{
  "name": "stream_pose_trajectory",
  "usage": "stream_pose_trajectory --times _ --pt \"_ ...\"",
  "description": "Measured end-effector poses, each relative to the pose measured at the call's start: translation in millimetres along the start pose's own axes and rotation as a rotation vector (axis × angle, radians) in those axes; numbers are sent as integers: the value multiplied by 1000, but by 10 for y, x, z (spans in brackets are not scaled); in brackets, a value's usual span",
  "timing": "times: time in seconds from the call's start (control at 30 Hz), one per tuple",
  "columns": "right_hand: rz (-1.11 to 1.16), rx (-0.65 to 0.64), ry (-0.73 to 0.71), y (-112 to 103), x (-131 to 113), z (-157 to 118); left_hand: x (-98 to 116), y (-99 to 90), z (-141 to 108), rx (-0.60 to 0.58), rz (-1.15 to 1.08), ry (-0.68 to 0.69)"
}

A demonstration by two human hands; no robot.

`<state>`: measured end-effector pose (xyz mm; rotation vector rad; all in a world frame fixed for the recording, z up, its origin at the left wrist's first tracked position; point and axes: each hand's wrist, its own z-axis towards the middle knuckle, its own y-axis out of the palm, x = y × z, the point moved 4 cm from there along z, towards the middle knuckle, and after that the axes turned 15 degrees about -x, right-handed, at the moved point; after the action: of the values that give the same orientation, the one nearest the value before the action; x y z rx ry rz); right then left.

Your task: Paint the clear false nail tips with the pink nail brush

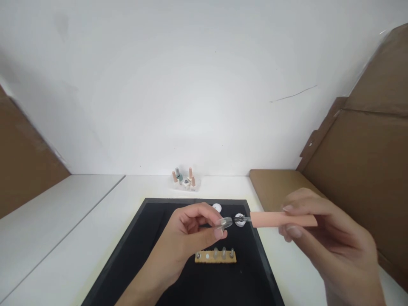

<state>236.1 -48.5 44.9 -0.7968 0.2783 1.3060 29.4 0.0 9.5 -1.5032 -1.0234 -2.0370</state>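
"White wall (197,93) ahead, black mat (204,289) on the table (79,246). What's in your left hand (188,242)?"

"A clear fake nail (227,222), pinched between my thumb and fingertips, above the mat."

"And your right hand (331,242)?"

"My thumb and fingers are closed around the pink handle (268,219) of a brush (246,219). Its dark tip (237,219) points at the nail; I can't tell whether they touch."

"What else is there?"

"A wooden strip (204,261) with more clear nails (224,253) lies on the mat, and small bottles (193,182) stand near the wall."
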Motion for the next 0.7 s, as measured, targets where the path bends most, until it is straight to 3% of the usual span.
stream_pose_trajectory --times 0.7 --pt "19 -49 -18 20 -14 -3 22 73 6 -20 12 16"
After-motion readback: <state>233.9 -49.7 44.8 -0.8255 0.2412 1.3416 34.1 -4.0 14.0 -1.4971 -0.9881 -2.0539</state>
